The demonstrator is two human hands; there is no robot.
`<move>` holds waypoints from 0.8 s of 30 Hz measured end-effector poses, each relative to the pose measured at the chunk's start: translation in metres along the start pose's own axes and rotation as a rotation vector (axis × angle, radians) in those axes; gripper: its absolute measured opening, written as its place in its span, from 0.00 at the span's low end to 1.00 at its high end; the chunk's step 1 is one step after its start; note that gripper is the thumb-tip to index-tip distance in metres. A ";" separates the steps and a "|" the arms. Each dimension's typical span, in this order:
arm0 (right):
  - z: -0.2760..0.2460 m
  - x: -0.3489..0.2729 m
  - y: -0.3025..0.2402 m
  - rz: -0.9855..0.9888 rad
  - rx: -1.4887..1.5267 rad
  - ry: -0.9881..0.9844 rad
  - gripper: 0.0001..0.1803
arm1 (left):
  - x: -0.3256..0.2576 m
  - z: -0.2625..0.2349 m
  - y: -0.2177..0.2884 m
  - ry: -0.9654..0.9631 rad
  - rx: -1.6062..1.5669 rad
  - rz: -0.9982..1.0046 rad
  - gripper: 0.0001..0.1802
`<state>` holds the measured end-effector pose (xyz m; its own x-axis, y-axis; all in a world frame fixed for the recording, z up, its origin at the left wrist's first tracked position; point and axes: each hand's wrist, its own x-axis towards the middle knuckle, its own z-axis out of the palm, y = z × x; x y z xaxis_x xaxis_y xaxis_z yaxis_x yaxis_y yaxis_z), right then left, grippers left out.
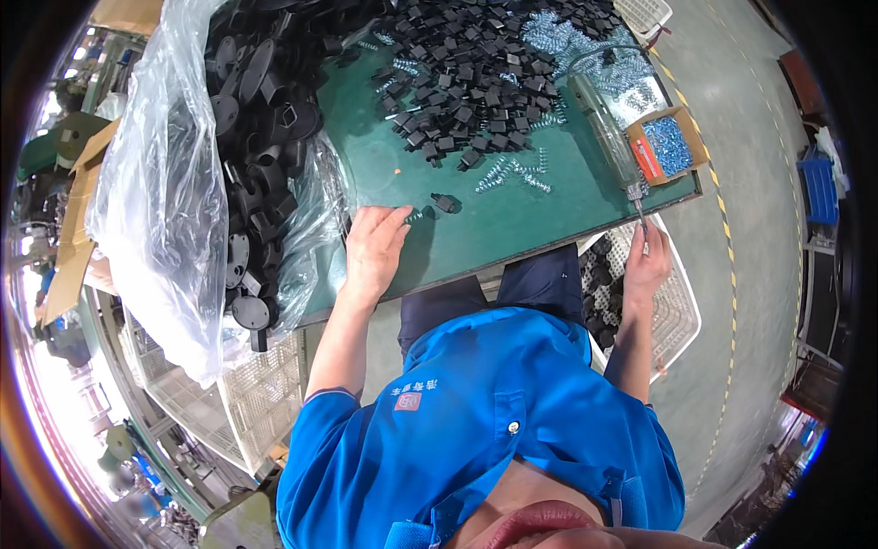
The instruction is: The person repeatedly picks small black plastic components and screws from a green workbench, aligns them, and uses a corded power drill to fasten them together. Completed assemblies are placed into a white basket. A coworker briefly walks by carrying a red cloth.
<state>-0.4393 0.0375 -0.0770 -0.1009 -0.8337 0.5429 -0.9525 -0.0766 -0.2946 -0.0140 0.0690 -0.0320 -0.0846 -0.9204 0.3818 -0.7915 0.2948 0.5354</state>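
The wide fisheye head camera looks steeply down from the person's head, very near the blue cloth work shirt (457,412) below, facing forward over the flat green tabletop (494,224) farther off, with smooth grey floor (766,274) at right.

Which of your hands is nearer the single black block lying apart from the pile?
Left. The left hand is just left of the black block, at a coil spring; the right hand is far to its right, by the tip of the power screwdriver.
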 end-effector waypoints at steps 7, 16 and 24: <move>0.002 0.046 -0.128 -0.425 0.162 -0.098 0.19 | -0.023 -0.014 0.009 -0.007 -0.373 -0.385 0.12; 0.048 0.043 -0.225 -0.464 0.693 -0.683 0.17 | -0.042 0.000 0.013 0.099 -1.069 -0.729 0.09; 0.021 0.046 -0.197 -0.199 1.172 -1.021 0.17 | -0.011 0.011 0.031 -0.034 -1.029 -0.609 0.09</move>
<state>-0.2505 0.0028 -0.0103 0.6869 -0.7253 0.0469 -0.1321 -0.1880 -0.9732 -0.0444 0.0853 -0.0283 0.1082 -0.9818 -0.1558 0.1478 -0.1391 0.9792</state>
